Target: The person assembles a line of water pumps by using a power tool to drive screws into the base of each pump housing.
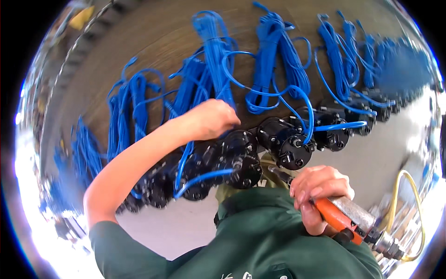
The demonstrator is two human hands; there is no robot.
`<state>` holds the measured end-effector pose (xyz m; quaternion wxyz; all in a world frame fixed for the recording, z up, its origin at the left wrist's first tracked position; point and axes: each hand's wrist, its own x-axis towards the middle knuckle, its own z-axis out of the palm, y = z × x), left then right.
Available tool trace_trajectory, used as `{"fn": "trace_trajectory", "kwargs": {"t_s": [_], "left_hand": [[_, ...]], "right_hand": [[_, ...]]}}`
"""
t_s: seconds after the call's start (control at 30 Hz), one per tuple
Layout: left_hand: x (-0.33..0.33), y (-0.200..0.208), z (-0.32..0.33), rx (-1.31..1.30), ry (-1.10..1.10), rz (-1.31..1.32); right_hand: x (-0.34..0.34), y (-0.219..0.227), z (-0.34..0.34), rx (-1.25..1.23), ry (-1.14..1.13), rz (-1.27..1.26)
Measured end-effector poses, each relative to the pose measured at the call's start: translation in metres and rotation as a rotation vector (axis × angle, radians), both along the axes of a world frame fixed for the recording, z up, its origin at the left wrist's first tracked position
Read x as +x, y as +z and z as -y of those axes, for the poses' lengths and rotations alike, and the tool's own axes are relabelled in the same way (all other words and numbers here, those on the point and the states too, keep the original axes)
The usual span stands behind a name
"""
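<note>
Blue cable in long tied bundles (86, 149) lies at the left on a flat, dark brown worktop (153, 42), with a row of glossy black cylindrical housings (155, 190) along its near edge. Next comes the left hand (211, 120), curled beside a tall blue bundle; its fingers are turned away, so I cannot tell whether they hold anything. Right of centre, a black round-ended housing with a blue cable looped to its face (293, 152) sits close to the slim metal tip (278, 174) of an orange-and-silver hand-held power tool (341, 216); whether tip and housing touch is unclear. The right hand (323, 190) has its fingers wrapped round that tool, and a pale yellow hose (420, 200) curves off at far right. Best handling, I'd judge: tip square to the face, loose cable kept clear, hose slack, pressure steady
</note>
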<state>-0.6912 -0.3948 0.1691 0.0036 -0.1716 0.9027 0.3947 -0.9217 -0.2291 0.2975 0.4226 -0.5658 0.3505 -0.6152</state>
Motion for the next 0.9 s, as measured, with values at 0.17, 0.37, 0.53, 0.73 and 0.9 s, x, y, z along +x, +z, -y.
{"fn": "trace_trajectory", "kwargs": {"t_s": [0.17,0.37,0.53,0.73,0.9], "left_hand": [[-0.053,-0.086,-0.006,0.062,-0.453,-0.030],[-0.053,-0.093,-0.008,0.138,-0.494,-0.079],[-0.047,-0.098,-0.008,0.123,-0.546,-0.004],[-0.049,-0.099,-0.010,0.101,-0.577,-0.004],[-0.035,-0.100,-0.008,0.058,-0.425,-0.081]], "right_hand": [[0.010,-0.007,-0.009,0.080,-0.296,0.092],[0.034,-0.008,0.001,0.120,-0.433,0.126],[0.042,-0.023,0.022,0.223,-0.261,-0.180],[0.052,-0.055,0.029,0.123,-0.166,-0.245],[0.064,-0.047,0.032,0.235,-0.192,-0.353]]}}
